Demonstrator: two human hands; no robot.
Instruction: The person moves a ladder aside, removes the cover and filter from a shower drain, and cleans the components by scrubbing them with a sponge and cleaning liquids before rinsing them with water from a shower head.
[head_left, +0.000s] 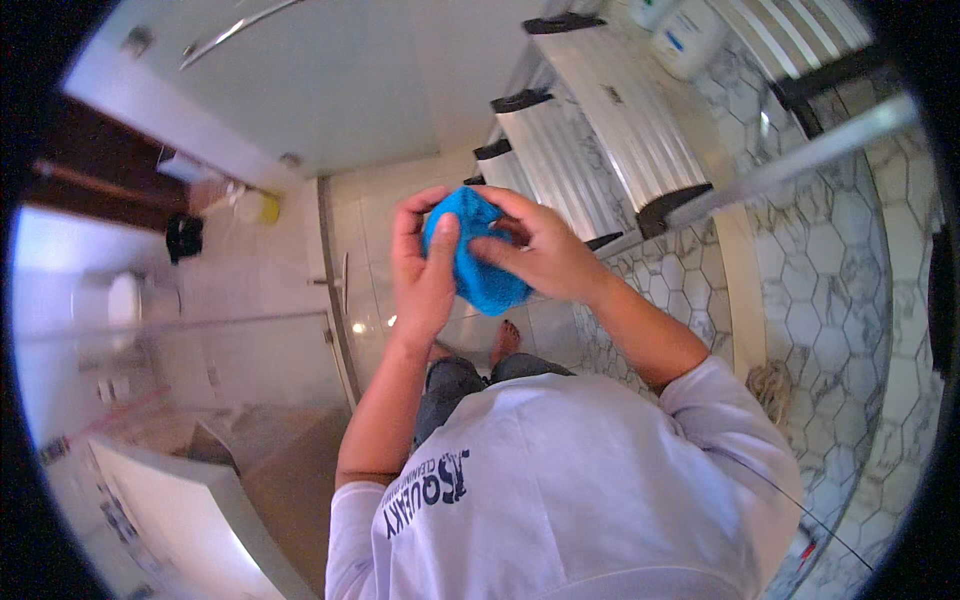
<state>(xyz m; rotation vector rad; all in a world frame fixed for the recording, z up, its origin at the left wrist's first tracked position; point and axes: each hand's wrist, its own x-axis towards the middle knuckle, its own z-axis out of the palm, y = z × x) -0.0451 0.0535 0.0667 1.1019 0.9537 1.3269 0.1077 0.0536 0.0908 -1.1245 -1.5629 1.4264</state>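
A bright blue cloth [490, 283], bunched and folded, is held up in front of my body between both hands. My left hand [428, 255] grips its left side, the thumb lying across the front and the fingers behind. On the other side, my right hand [545, 250] pinches the cloth, with its thumb pressed over the front and its fingers curled at the top edge. Part of the cloth hangs below my palms. The fingers behind it are hidden.
A metal stepladder [620, 120] with ribbed treads stands close on the right, its rail [800, 150] reaching further right. White bottles [688, 40] sit behind it. A glass panel [330, 90] with a metal handle is ahead. At left are a yellow item [268, 208] and a white-edged counter [180, 500].
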